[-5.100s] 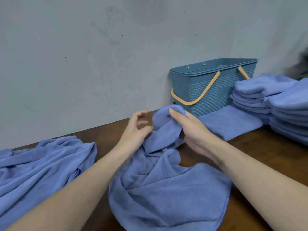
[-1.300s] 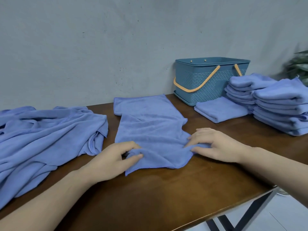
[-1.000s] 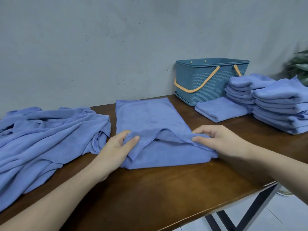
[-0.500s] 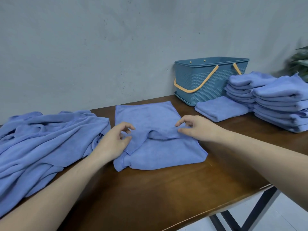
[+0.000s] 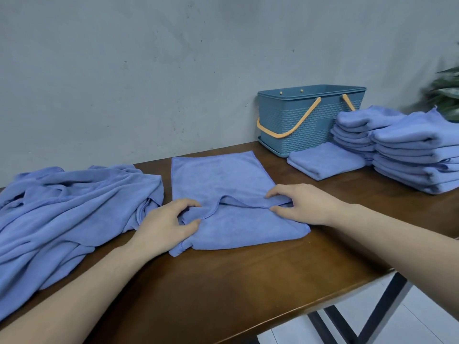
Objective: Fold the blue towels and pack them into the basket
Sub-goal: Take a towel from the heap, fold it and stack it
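Note:
A blue towel (image 5: 223, 180) lies partly folded in the middle of the brown table (image 5: 248, 281), its near part doubled over. My left hand (image 5: 166, 224) pinches the folded edge at the towel's left side between thumb and fingers. My right hand (image 5: 300, 204) pinches the same edge at its right end. The blue woven basket (image 5: 298, 125) with orange handles stands against the wall at the back right. One folded towel (image 5: 325, 160) lies in front of it.
A heap of unfolded blue towels (image 5: 69, 209) covers the table's left side. Two stacks of folded towels (image 5: 417, 150) stand at the right, beside the basket. A plant (image 5: 447, 93) shows at the far right. The table's front edge runs diagonally at lower right.
Over the last second both hands carried the towel's near edge away from me across the towel, making a fold. They now hold that edge low at the towel's middle.

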`<state>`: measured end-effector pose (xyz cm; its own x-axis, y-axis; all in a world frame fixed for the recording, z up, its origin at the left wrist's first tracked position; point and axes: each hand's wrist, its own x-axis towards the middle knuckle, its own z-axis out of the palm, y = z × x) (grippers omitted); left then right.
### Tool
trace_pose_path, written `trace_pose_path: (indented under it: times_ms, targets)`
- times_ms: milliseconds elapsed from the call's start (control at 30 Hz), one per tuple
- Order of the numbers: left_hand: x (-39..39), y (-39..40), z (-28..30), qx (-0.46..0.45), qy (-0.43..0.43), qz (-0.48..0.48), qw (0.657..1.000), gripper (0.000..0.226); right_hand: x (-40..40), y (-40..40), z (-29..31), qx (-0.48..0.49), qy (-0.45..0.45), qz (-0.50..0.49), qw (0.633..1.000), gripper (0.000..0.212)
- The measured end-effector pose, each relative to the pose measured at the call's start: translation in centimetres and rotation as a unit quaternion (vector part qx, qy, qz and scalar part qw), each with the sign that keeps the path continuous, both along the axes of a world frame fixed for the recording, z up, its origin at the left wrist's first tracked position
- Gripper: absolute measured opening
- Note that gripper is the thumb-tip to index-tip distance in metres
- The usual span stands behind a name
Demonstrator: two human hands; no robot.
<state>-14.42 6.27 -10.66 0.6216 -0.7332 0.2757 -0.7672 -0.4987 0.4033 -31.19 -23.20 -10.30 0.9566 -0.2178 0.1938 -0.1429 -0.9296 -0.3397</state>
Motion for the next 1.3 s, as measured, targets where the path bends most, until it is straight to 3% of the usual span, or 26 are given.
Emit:
trace_pose_path:
  times_ms: [133,267,367,433,533,667,800,933,1133,1200,1300]
  targets:
    - [-1.6,0.0,0.3,0.022,-0.014,-0.033,0.999,0.014,-2.0,0.3,0.2,-0.090,-0.033,-0.008,0.995,0.023]
    - [-4.0,-0.4,1.0,0.068,-0.111,-0.067,0.989,0.009,-4.4,0.3,0.4,-0.104,-0.041,-0.024,0.993,0.019]
    - [-5.2,-0.8,1.3,0.091,-0.149,-0.069,0.982,0.017,-5.9,0.3,0.9,-0.086,-0.023,-0.033,0.995,0.019]
    - [-5.3,-0.8,2.1,0.088,-0.070,-0.057,0.992,0.015,-6.3,0.5,1.3,-0.008,-0.025,-0.038,0.999,0.022]
    - [-4.4,-1.1,3.4,0.014,0.105,-0.035,0.994,0.011,-5.6,0.3,1.9,0.159,-0.096,-0.064,0.981,0.024]
    - [-1.8,-2.3,4.2,-0.139,0.243,0.031,0.960,0.012,-3.2,0.0,2.8,0.354,-0.151,-0.105,0.917,0.002]
    - [1.0,-3.8,4.5,-0.210,0.323,0.061,0.921,0.022,0.6,-0.4,3.7,0.506,-0.168,-0.102,0.840,0.009]
    - [4.6,-5.5,5.0,-0.221,0.328,0.078,0.915,0.032,5.1,-2.6,4.3,0.466,-0.193,-0.145,0.851,0.012]
    - [9.9,-8.8,5.5,-0.216,0.205,0.141,0.944,0.010,10.8,-5.7,5.0,0.315,-0.197,-0.176,0.912,0.014]
    - [11.6,-9.6,4.4,-0.213,0.214,0.149,0.942,0.003,12.3,-6.3,4.5,0.264,-0.185,-0.188,0.928,0.015]
    - [12.9,-9.8,1.6,-0.220,0.268,0.153,0.926,0.014,13.5,-7.0,2.5,0.214,-0.152,-0.194,0.945,0.013]
